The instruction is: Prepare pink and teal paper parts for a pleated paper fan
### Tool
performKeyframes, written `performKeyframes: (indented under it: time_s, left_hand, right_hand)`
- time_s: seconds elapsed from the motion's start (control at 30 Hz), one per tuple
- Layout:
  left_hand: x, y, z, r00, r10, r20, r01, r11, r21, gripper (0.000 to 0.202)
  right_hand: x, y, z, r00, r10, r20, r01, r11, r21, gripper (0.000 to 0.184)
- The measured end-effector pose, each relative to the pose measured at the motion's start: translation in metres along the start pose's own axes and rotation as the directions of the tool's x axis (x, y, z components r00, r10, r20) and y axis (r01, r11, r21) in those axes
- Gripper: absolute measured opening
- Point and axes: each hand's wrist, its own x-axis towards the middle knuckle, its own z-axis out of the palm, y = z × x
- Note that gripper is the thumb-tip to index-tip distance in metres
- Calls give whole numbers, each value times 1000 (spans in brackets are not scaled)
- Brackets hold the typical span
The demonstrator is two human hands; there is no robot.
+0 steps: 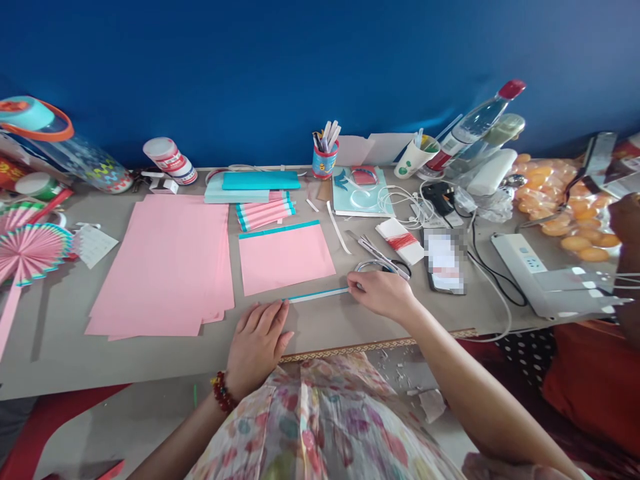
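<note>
Against a deep blue wall stands a grey table, where the right hand has thumb and fingers closed on one end of a narrow blue-edged white strip. Left of that pinch, the left hand lies flat, fingers extended, its fingertips at the strip's other end. Just beyond the strip lies a pink sheet, with scissors right behind the pinching fingers.

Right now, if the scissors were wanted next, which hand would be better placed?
Probably the right hand: it sits just beside the scissors, at one end of the blue-edged strip. The left hand is farther off, at the other end.
</note>
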Motion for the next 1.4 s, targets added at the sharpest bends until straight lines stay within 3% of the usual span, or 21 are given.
performKeyframes:
  time_s: [0.57, 0.83, 0.9, 0.97, 1.1, 1.23, 1.4]
  left_hand:
    - [1, 4, 0, 999, -32, 3, 32, 999, 5, 50]
    - [9, 1, -10, 998, -55, 11, 56, 998, -39, 40]
    - [22, 7, -15, 1000, -17, 21, 18, 995, -93, 39]
    - [39, 19, -15, 994, 104, 44, -95, 981, -171, 44]
    - [73, 49, -2, 907, 412, 84, -382, 891, -244, 46]
    - [88, 61, 14, 897, 428, 107, -403, 894, -193, 51]
    - [87, 51, 22, 902, 423, 86, -398, 893, -211, 39]
  right_hand:
    - [11, -6, -14, 995, -39, 95, 52, 989, -138, 25]
    - [15, 9, -10, 997, -30, 76, 38, 994, -105, 29]
    - [16, 13, -9, 997, -38, 65, 45, 994, -101, 30]
    - [17, 14, -8, 997, -48, 52, 53, 992, -110, 30]
    - [17, 14, -4, 997, -72, 17, 73, 990, -118, 30]
    - [14, 15, -2, 996, -82, -30, 79, 993, -93, 29]
    - [6, 33, -4, 980, -188, -63, 189, 982, 19, 22]
